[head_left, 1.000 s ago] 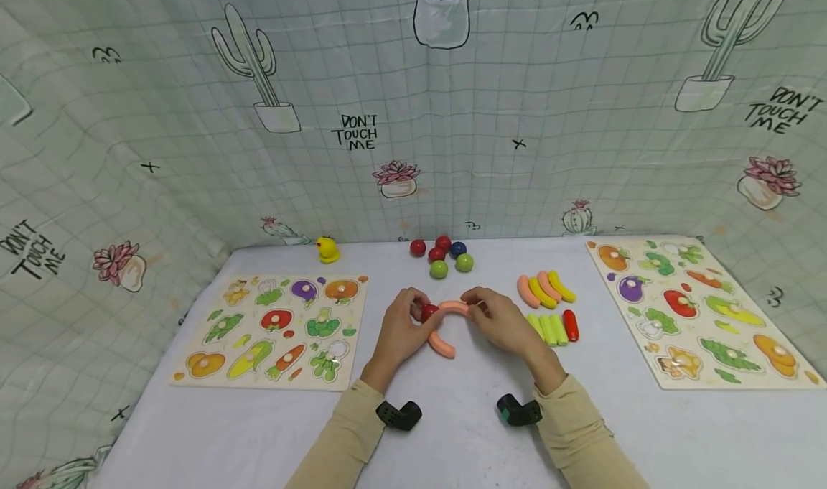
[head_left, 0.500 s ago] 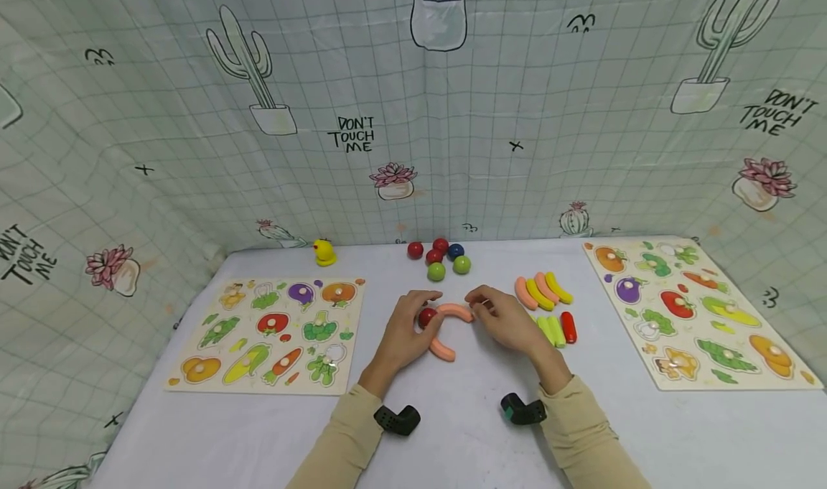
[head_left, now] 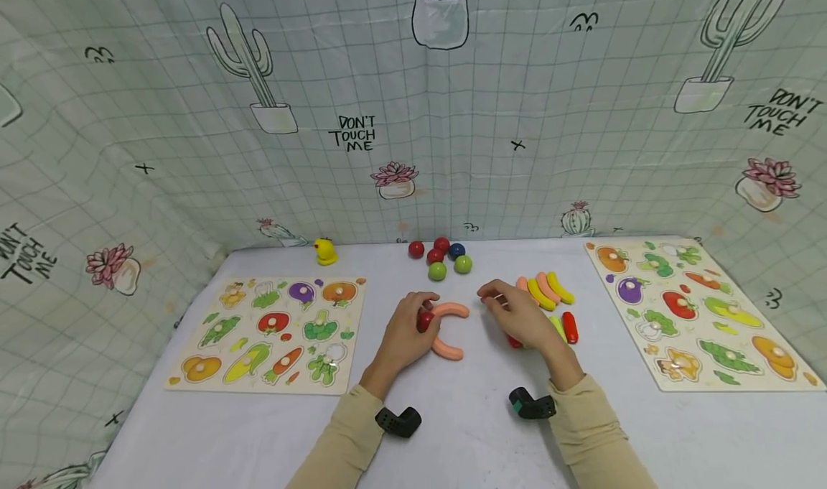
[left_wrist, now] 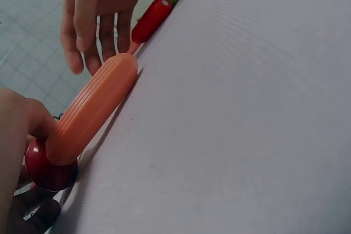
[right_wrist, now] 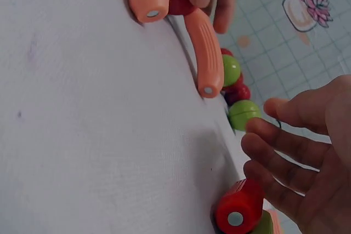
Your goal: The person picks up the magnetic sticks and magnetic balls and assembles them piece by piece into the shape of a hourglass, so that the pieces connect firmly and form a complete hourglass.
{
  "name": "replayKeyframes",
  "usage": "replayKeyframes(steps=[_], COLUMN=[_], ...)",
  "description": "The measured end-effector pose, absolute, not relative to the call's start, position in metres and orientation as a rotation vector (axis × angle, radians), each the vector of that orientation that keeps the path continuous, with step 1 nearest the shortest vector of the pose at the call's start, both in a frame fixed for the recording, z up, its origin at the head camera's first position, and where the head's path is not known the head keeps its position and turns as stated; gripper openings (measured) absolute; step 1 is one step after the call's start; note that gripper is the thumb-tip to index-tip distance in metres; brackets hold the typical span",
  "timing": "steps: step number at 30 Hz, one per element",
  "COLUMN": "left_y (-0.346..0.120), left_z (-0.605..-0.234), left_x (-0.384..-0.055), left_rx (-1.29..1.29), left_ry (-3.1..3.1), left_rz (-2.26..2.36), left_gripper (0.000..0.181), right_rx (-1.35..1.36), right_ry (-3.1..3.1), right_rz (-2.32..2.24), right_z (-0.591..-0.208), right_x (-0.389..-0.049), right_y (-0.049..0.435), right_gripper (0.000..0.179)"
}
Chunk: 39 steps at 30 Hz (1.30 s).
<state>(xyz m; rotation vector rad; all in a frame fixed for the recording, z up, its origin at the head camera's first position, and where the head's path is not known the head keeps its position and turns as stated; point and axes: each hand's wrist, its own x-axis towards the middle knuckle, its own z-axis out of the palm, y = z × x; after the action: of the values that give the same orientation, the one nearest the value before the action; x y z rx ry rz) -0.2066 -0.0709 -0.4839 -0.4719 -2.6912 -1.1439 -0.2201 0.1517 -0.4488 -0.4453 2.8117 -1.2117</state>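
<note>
Apparently steadying the red ball (head_left: 424, 322), grasped in left hand (head_left: 407, 332), with upper coral rod (head_left: 451, 309) at its two o'clock, lower coral rod (head_left: 448, 350) at four and right hand (head_left: 522, 322) released at three, probably calling next for another piece, perhaps the red rod (right_wrist: 241, 206) at that hand's six.

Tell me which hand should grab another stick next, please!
Probably the right hand. It looks free, holding nothing, and is right by a red stick. The left hand is busy holding a red ball beside two curved orange sticks.
</note>
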Motion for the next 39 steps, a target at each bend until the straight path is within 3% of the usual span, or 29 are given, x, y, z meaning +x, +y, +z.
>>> replayKeyframes(steps=[20, 39], left_y=[-0.047, -0.050], left_z=[-0.482, -0.488], left_x=[-0.199, -0.198], left_rx=[-0.230, -0.238], left_ry=[-2.684, -2.680], left_rz=[-0.921, -0.945], left_gripper=[0.020, 0.021], right_rx=[-0.442, -0.352], right_ry=[2.831, 2.860], right_rz=[-1.238, -1.214], right_z=[-0.449, -0.445], right_x=[-0.227, -0.245], right_y=[0.148, 0.156], right_gripper=[0.021, 0.025])
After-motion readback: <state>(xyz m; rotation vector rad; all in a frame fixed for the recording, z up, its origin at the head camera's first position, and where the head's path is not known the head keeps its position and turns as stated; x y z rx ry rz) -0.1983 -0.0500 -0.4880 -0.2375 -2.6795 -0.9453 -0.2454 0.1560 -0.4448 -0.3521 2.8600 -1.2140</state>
